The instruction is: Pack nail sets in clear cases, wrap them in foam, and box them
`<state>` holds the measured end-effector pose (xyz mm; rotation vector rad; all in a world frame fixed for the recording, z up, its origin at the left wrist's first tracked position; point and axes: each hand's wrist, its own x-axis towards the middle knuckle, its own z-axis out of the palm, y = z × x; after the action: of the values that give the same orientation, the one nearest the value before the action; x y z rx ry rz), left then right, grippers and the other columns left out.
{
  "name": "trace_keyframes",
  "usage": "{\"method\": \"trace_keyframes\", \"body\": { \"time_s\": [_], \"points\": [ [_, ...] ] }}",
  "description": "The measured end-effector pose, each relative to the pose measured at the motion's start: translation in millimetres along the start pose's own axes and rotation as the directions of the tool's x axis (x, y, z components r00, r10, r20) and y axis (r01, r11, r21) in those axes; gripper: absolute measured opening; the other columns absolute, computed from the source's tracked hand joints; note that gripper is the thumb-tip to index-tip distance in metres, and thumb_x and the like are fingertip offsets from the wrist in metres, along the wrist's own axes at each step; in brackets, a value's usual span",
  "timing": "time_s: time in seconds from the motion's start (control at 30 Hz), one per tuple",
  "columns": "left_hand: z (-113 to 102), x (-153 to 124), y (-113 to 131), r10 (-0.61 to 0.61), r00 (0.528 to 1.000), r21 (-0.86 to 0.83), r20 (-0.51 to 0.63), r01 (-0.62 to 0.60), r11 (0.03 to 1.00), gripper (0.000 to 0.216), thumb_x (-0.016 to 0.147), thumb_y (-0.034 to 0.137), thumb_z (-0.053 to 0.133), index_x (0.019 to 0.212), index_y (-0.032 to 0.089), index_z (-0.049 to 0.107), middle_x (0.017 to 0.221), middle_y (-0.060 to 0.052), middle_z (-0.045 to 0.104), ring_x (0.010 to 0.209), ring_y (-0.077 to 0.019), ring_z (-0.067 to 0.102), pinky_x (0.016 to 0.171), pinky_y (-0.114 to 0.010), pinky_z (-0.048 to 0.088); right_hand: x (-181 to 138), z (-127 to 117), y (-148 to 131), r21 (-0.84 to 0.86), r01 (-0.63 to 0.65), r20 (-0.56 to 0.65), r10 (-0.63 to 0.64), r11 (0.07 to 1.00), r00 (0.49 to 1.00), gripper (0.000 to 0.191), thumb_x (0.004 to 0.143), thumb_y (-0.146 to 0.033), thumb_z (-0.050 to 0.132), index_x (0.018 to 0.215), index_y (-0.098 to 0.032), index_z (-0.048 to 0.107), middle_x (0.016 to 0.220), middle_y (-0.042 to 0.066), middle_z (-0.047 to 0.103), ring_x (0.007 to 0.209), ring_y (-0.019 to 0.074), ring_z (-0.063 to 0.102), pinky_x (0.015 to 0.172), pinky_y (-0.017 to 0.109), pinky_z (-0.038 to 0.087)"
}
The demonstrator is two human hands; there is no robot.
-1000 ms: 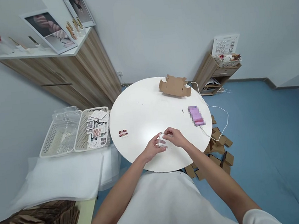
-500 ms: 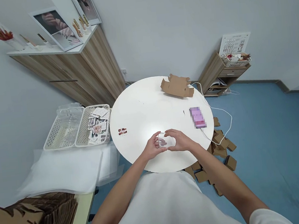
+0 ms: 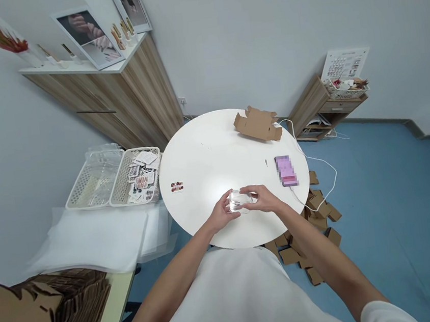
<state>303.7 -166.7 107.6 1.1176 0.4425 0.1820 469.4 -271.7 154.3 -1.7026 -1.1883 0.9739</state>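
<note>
Near six o'clock over the round desk (image 3: 199,157), left hand (image 3: 221,215) and right hand (image 3: 265,199) pinch a clear case (image 3: 236,200); light, even grip should keep it unbent.

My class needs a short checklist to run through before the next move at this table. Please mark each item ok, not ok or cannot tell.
1. Left hand has hold of the clear plastic piece: ok, at its left end.
2. Right hand has hold of it too: ok, at its right end.
3. Plastic piece fully shut: cannot tell; glare and the hands obscure it.
4. Small card with two rows of reddish pieces apart from both hands: ok, lying to their left on the white table.
5. Brown cardboard away from the hands: ok, near the table's far edge.
</note>
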Motion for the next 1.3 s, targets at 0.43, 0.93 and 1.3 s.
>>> {"method": "trace_keyframes", "body": {
  "time_s": [0.43, 0.93, 1.3],
  "points": [
    [-14.4, -14.0, -12.1, -0.085, 0.992, 0.065, -0.096, 0.092, 0.994, 0.063, 0.062, 0.024, 0.071, 0.119, 0.024, 0.043, 0.086, -0.001, 0.053, 0.078, -0.0142, 0.061, 0.076, -0.033, 0.045, 25.8, 20.2, 13.4, 0.346, -0.218, -0.214, 0.303, 0.913, 0.929, 0.045, 0.075, -0.058, 0.041, 0.081, -0.017, 0.059, 0.074, 0.005, 0.062, 0.059, 0.0114, 0.055, 0.057, 0.025, 0.044],
    [-19.1, -10.4, -29.4, -0.097, 0.978, 0.027, -0.186, 0.103, 0.994, 0.067, 0.059, 0.025, 0.073, 0.117, 0.023, 0.041, 0.086, -0.001, 0.055, 0.082, -0.018, 0.063, 0.077, -0.034, 0.046, -17.9, 60.1, 34.2, 0.42, -0.256, -0.36, 0.419, 0.871, 0.834, 0.047, 0.072, -0.041, 0.053, 0.114, -0.023, 0.047, 0.097, 0.005, 0.055, 0.07, 0.0123, 0.056, 0.066, 0.029, 0.047],
    [-22.0, 14.7, -58.2, -0.151, 0.937, 0.222, -0.315, 0.227, 0.948, 0.047, 0.067, 0.022, 0.065, 0.11, 0.019, 0.046, 0.096, -0.007, 0.057, 0.077, -0.0144, 0.059, 0.074, -0.033, 0.046, -16.4, 79.0, 76.5, 0.252, -0.373, -0.318, 0.441, 0.893, 0.839, 0.058, 0.066, -0.022, 0.051, 0.123, -0.022, 0.042, 0.106, 0.006, 0.049, 0.077, 0.0138, 0.053, 0.074, 0.031, 0.047]
  ]
}}
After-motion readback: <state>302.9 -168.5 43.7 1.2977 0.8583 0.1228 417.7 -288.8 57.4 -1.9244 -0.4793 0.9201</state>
